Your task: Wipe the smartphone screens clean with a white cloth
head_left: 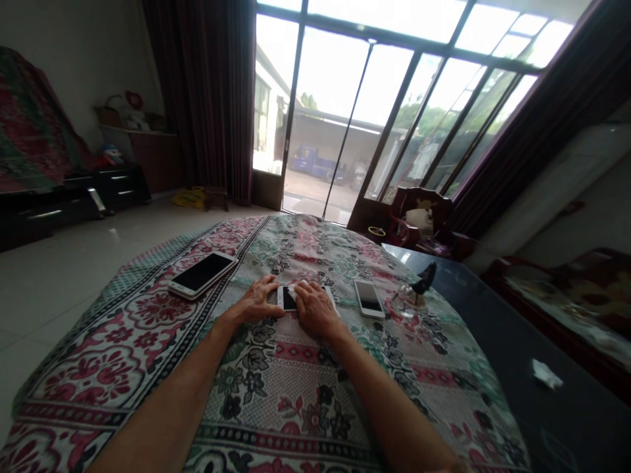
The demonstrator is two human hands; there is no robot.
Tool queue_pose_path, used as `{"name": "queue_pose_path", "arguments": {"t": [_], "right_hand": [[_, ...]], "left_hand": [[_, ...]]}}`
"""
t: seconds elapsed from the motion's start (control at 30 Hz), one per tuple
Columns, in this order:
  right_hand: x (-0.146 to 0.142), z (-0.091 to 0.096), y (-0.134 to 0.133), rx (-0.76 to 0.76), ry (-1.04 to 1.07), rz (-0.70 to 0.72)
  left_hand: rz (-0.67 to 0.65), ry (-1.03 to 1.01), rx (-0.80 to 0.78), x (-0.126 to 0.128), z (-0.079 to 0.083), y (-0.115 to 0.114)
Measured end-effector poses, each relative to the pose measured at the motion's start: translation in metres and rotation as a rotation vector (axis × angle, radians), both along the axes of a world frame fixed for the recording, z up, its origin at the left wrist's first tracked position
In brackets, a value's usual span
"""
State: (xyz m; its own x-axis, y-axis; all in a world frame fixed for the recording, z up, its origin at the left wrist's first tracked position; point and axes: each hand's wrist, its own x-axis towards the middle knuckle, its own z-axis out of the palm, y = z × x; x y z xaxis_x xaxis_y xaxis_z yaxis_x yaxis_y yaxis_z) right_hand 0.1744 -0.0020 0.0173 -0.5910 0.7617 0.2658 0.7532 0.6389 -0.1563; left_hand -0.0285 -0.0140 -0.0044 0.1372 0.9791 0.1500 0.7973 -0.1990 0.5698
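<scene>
My left hand (256, 301) and my right hand (315, 309) grip a white smartphone (286, 297) from both ends on a floral patchwork cloth (290, 387). Its dark screen shows between them. A small white wipe (297, 288) lies under my right fingers, and my right hand hides much of the phone. A second white smartphone (201, 274) lies face up to the left of my left hand. A third, smaller one (369, 299) lies to the right of my right hand.
A glass bird ornament (418, 288) stands on the cloth at right. Beyond it, a dark glass tabletop (493, 341) holds a crumpled white tissue (546, 374). A red wooden chair (419, 220) stands by the glazed door, and a tiled floor (44, 309) lies to the left.
</scene>
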Motion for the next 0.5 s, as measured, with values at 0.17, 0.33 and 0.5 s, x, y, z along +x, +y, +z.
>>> {"name": "queue_pose_path", "arguments": {"t": [0.17,0.33,0.5], "right_hand": [[0.008,-0.003,-0.024,0.006,0.019,-0.063],[0.013,-0.008,-0.051,-0.019,0.012,-0.029],[0.006,-0.006,-0.041,-0.024,0.016,-0.001]], "left_hand": [[-0.049,0.042,0.001,-0.003,0.004,-0.002],[-0.053,0.108,-0.03,-0.001,0.008,-0.001],[-0.088,0.133,-0.033,-0.003,0.011,-0.002]]}}
